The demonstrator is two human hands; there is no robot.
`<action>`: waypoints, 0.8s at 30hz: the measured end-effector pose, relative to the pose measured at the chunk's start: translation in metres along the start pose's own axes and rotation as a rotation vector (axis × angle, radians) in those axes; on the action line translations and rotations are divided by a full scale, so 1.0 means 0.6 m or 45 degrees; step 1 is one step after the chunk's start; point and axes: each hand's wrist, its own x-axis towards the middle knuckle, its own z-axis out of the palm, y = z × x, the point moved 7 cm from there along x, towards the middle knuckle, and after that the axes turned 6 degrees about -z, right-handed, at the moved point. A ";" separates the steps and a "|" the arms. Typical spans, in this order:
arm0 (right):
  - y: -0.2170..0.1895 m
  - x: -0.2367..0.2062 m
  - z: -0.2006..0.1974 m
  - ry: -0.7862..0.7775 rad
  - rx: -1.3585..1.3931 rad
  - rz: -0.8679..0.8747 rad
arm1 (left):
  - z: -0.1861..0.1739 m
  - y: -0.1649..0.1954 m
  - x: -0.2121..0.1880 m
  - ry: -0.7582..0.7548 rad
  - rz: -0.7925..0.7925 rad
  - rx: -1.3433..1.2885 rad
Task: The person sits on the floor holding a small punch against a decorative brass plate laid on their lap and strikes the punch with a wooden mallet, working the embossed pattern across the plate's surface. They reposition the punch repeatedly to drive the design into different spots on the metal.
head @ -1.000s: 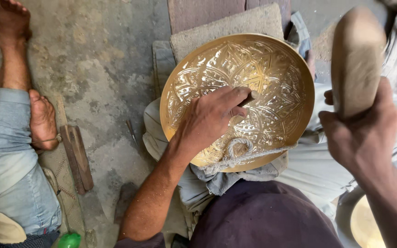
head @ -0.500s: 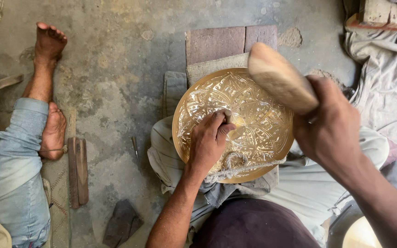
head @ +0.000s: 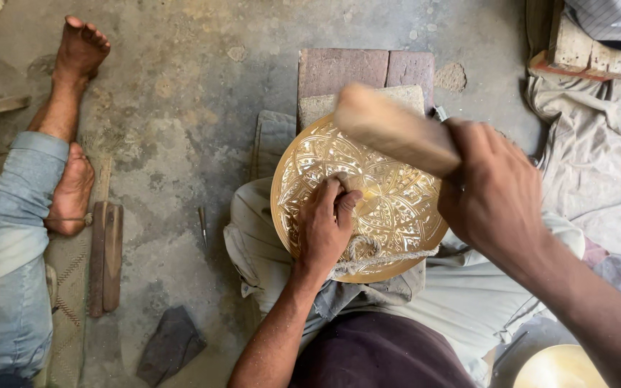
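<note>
A round engraved brass plate (head: 404, 215) rests tilted on my lap, with a twisted cord (head: 379, 253) lying across its lower rim. My left hand (head: 323, 226) lies on the plate's middle, its fingers pinched around a small chisel (head: 344, 179) that stands on the metal. My right hand (head: 494, 197) grips a thick wooden mallet (head: 389, 129), whose blurred head hangs over the plate's upper part, just above the chisel.
Another person's jeans-clad legs and bare feet (head: 73, 190) stretch along the left. Wooden sticks (head: 106, 259), a thin metal tool (head: 203, 226) and a dark shard (head: 170, 345) lie on the concrete floor. Bricks (head: 361, 68) sit behind the plate, cloth (head: 598, 179) to the right, and a second brass dish (head: 558, 368) at bottom right.
The mallet has swung from upright at the right down and leftward over the plate. My left hand has stayed on the plate's middle. The view has pulled back.
</note>
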 end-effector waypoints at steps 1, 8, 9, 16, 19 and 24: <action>-0.002 0.000 0.004 -0.077 -0.065 0.013 | 0.000 0.001 0.000 -0.010 0.003 0.022; -0.020 -0.013 -0.026 0.148 -0.042 -0.032 | -0.003 -0.003 -0.013 -0.018 -0.003 0.001; -0.026 -0.015 -0.025 0.124 -0.214 -0.096 | -0.002 -0.005 -0.014 -0.030 0.002 -0.011; -0.024 -0.026 0.006 -0.084 -0.396 -0.138 | 0.005 -0.013 -0.025 -0.079 0.013 -0.089; -0.009 -0.033 -0.002 0.025 -0.027 0.046 | -0.006 -0.004 -0.033 -0.028 0.076 -0.015; -0.027 -0.051 -0.010 -0.019 -0.308 -0.036 | -0.016 0.003 -0.040 -0.047 0.056 -0.066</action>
